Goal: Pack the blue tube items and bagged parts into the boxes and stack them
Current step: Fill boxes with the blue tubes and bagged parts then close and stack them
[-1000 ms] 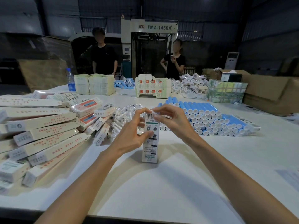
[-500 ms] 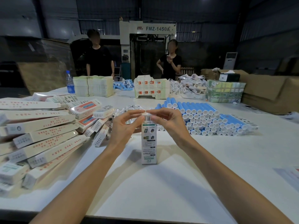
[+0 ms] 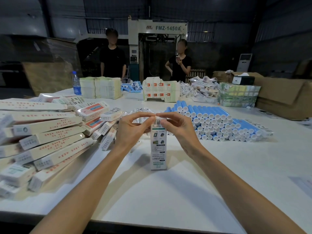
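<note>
Reference item: the box [image 3: 158, 149], which stands upright on its short end on the white table [image 3: 168, 196], directly in front of you.

Your left hand [image 3: 130, 130] grasps the box at its top end. The thumb and forefinger are curled and pinch the top flap from the left. Your right hand [image 3: 177, 127] grasps the same flap from the right in a thumb-and-forefinger pinch, with the other fingers curled behind the top of the box. Your fingertips cover the flap, so you cannot tell whether it is fully tucked in.

Behind and to the right of the box, the blue tubes [image 3: 219, 122] lie in a stacked heap with their white caps facing you. Just behind the box, partly hidden by your hands, lie the bagged parts [image 3: 135, 110] in clear wrappers. To the left of the box, the long boxes [image 3: 47, 137] lie in a loose, overlapping pile.

Well behind the box, at the far side of the table, stand bundles of flat cartons [image 3: 101, 87]. A water bottle [image 3: 76, 83] stands just to their left.
</note>
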